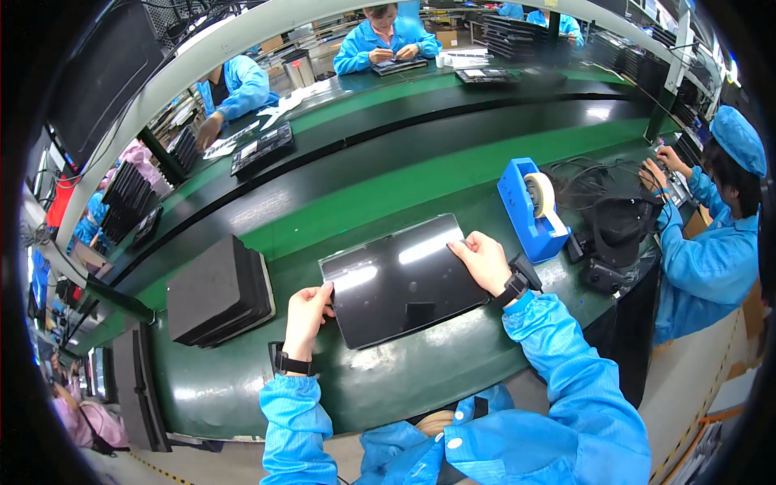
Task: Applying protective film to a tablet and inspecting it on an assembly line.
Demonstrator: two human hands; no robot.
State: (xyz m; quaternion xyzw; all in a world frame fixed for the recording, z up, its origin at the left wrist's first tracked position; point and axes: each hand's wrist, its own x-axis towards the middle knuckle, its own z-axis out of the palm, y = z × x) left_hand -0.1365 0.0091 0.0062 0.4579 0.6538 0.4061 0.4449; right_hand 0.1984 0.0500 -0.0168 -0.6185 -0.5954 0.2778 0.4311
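A flat black glossy screen panel [404,279] lies in front of me over the green bench, tilted a little up to the right. My left hand [307,317] grips its left edge between thumb and fingers. On the upper right edge, my right hand [485,260] closes with the thumb lying on the glossy face. Two bright lamp reflections cross the panel, and a small dark square tab [419,311] sits near its lower edge. Whether the panel touches the bench or is slightly raised, I cannot tell.
Left stands a stack of black foam pads [214,295]. A blue tape dispenser [525,212] is right of the panel, beside a black cap-like headset [618,226] and cables. Beyond runs a dark conveyor [388,121] with co-workers across it. Another person [707,234] works at right.
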